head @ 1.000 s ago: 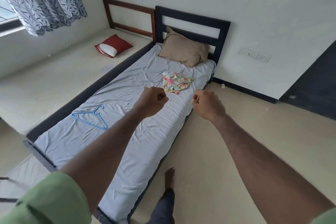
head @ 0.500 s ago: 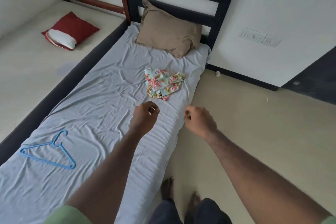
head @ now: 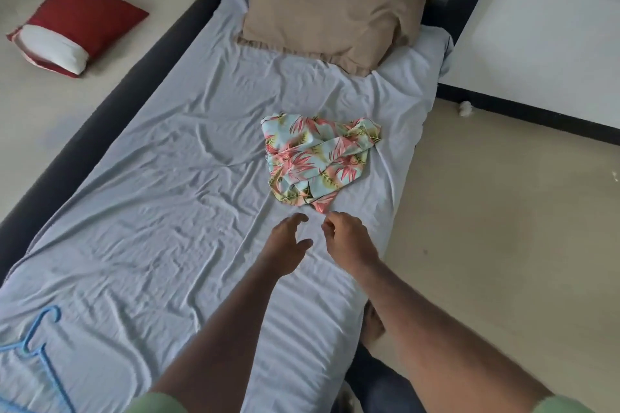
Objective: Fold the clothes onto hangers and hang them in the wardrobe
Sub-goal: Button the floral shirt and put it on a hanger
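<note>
From the head camera, both hands are now reaching low over the bed (head: pixel 167 211), much nearer to the flowery shirt (head: pixel 315 161) than they were a second ago. Back then they were balled into fists and held higher up. Now the fingers are uncurling. The left hand (head: pixel 287 245) is spreading open with its fingers apart. The right hand (head: pixel 347 240) is looser too, with its fingers bent a little and holding nothing. The two hands are close beside each other but not touching. Neither one is touching the shirt yet; the right hand is just beside its near tip.

The camera is also leaning in closer, so the shirt is looking bigger and the window is out of sight.

What this means, I think: the person is getting ready to pick up the shirt, which is the very first step. No folding or hanging is done yet.

The shirt is lying crumpled on the gray sheet, near the right edge of the bed, a little below the tan pillow (head: pixel 332 7). The blue hanger (head: pixel 37 342) is lying far off at the lower left, well apart from the shirt, with nothing on it.

There are no boxes or baskets here, and the wardrobe is not showing.

A red pillow (head: pixel 77 20) is sitting on the other bed.
</note>
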A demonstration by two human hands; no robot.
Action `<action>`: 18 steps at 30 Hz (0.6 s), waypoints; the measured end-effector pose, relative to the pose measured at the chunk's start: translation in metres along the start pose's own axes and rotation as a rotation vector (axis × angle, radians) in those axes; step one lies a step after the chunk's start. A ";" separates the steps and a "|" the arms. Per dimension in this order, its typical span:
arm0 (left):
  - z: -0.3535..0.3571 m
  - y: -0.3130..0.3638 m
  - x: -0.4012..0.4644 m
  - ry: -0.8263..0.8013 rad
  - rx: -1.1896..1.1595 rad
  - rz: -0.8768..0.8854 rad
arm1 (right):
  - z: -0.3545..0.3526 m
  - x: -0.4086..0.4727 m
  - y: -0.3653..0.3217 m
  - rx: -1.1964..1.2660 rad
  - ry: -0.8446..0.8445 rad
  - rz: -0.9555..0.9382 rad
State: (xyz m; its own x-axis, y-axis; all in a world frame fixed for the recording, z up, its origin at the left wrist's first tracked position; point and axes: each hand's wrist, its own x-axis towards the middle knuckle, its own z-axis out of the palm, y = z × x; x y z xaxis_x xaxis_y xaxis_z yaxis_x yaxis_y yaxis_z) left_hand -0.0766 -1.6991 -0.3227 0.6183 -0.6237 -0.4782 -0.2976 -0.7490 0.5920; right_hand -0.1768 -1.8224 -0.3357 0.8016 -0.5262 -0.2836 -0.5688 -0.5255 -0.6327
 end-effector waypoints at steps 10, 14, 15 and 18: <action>0.052 -0.117 0.188 0.165 0.405 -0.069 | 0.112 0.157 0.097 -0.231 0.082 -0.048; 0.083 -0.132 0.183 0.408 0.494 -0.039 | 0.132 0.163 0.114 -0.337 0.207 -0.152; 0.086 -0.134 0.186 0.437 0.494 -0.025 | 0.131 0.164 0.116 -0.304 0.219 -0.151; 0.090 -0.135 0.193 0.477 0.519 0.008 | 0.126 0.167 0.115 -0.218 0.252 -0.098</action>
State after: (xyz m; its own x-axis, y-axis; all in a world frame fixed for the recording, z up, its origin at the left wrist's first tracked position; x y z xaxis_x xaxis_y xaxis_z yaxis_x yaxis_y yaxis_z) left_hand 0.0174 -1.7386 -0.5532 0.8306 -0.5527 -0.0683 -0.5390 -0.8286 0.1515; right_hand -0.0849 -1.8866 -0.5471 0.7995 -0.6002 -0.0247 -0.5388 -0.6983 -0.4712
